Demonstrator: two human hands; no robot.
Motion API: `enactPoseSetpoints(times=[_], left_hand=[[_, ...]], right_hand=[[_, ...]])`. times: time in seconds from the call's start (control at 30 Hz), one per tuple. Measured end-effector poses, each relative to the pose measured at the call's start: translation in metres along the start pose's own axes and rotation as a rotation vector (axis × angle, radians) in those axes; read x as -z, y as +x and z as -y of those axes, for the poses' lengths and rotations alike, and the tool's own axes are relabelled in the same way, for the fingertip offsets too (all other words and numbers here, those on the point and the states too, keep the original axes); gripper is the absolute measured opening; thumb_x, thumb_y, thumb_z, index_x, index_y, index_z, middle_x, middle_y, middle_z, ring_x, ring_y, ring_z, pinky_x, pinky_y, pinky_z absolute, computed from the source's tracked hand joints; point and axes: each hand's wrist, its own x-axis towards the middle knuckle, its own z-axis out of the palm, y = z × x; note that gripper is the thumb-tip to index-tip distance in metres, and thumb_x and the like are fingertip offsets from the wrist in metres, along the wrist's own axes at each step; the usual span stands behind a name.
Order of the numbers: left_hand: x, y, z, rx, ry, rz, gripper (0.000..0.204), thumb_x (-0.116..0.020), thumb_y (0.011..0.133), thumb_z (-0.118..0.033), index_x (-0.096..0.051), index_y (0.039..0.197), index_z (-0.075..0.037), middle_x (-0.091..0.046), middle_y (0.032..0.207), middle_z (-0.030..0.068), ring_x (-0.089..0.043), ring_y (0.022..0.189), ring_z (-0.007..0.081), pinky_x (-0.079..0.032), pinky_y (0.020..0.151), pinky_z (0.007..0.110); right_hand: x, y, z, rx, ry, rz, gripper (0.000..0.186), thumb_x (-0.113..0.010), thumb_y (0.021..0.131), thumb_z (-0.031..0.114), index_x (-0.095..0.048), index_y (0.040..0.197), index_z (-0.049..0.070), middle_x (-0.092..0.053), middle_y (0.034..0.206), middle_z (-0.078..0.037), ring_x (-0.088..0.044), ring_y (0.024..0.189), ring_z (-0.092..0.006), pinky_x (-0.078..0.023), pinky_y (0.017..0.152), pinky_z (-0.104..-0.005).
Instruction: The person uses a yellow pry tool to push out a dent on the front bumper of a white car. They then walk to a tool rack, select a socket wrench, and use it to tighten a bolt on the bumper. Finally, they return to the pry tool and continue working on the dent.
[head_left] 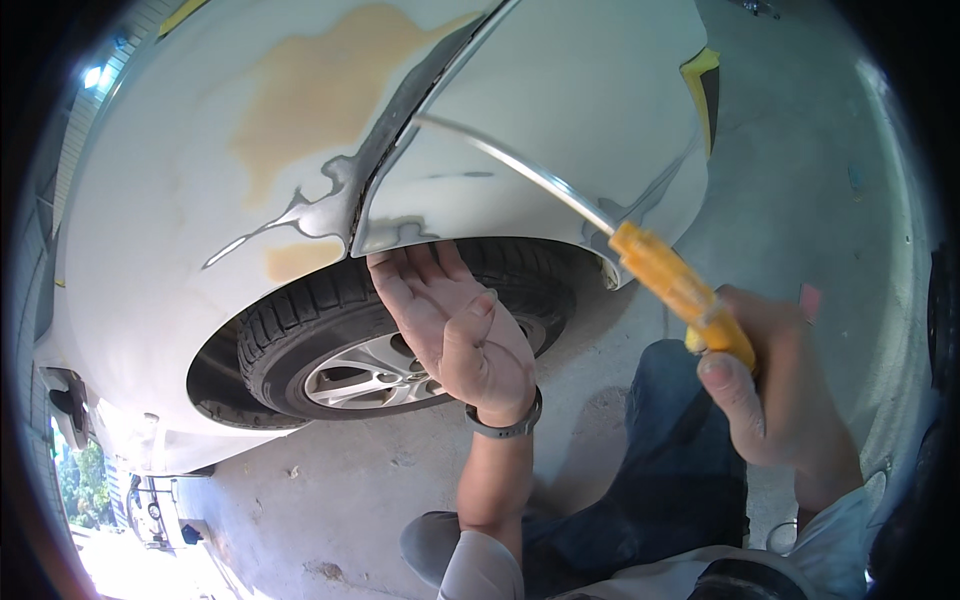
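A screwdriver with an orange-yellow handle and a long metal shaft is gripped in my right hand, fingers wrapped round the handle's end. Its tip meets the dark seam between two pale car body panels. My left hand, palm up, reaches to the wheel arch at the seam's lower end. The fingers are stretched out, with their tips hidden behind the arch edge, and the thumb stands apart from them. Beyond this hand sits the tyre with its silver alloy wheel. A dark band circles my left wrist.
Tan filler patches and grey sanded spots mark the panels. Yellow tape sticks to the right panel's far edge. My bent leg in dark jeans is below, over the grey concrete floor.
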Motion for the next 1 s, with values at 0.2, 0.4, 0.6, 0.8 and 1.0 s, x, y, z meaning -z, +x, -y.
enactPoseSetpoints(times=[0.2, 0.4, 0.6, 0.8, 1.0], left_hand=[[-0.003, 0.0, -0.002, 0.01, -0.005, -0.045, 0.097, -0.05, 0.06, -0.001, -0.025, 0.153, 0.009, -0.037, 0.147, 0.0204, -0.035, 0.14, 0.0313, -0.02, 0.124, 0.043], [-0.004, 0.001, -0.003, -0.003, -0.012, -0.014, 0.098, -0.053, 0.06, -0.002, -0.025, 0.153, 0.009, -0.039, 0.145, 0.0198, -0.036, 0.139, 0.0308, -0.02, 0.123, 0.042], [0.001, -0.001, -0.003, -0.009, 0.061, 0.027, 0.103, -0.06, 0.061, -0.004, -0.019, 0.155, 0.012, -0.035, 0.149, 0.0219, -0.033, 0.142, 0.0327, -0.017, 0.124, 0.045], [0.019, -0.019, 0.001, -0.225, 0.661, 0.138, 0.092, -0.066, 0.088, -0.016, -0.014, 0.158, 0.012, -0.019, 0.162, 0.0252, -0.02, 0.153, 0.0379, -0.012, 0.125, 0.051], [0.051, 0.036, -0.063, -0.841, 1.679, 0.645, 0.082, -0.051, 0.095, -0.035, -0.024, 0.158, 0.009, -0.026, 0.163, 0.0303, -0.018, 0.154, 0.0493, -0.01, 0.123, 0.064]], right_hand=[[-0.002, -0.002, 0.002, 0.109, -0.216, 0.082, 0.05, -0.063, 0.101, 0.049, -0.053, 0.078, 0.005, -0.053, 0.065, -0.007, -0.053, 0.052, -0.0241, -0.041, 0.05, -0.0364], [0.017, 0.002, 0.007, -0.052, -0.014, -0.027, 0.054, -0.056, 0.103, 0.054, -0.054, 0.079, 0.006, -0.049, 0.061, -0.002, -0.045, 0.051, -0.0141, -0.036, 0.05, -0.0319], [0.011, 0.002, 0.003, -0.012, -0.02, 0.106, 0.052, -0.06, 0.101, 0.052, -0.053, 0.076, 0.007, -0.051, 0.065, -0.008, -0.053, 0.053, -0.0247, -0.041, 0.051, -0.037], [0.015, 0.0, -0.008, 0.044, -0.027, 0.244, 0.052, -0.061, 0.101, 0.051, -0.053, 0.078, 0.006, -0.053, 0.067, -0.008, -0.053, 0.053, -0.0292, -0.042, 0.052, -0.0371], [0.034, -0.006, -0.041, -0.049, 0.123, 0.128, 0.06, -0.056, 0.1, 0.061, -0.054, 0.078, 0.005, -0.048, 0.062, -0.008, -0.049, 0.051, -0.021, -0.037, 0.051, -0.0343]])
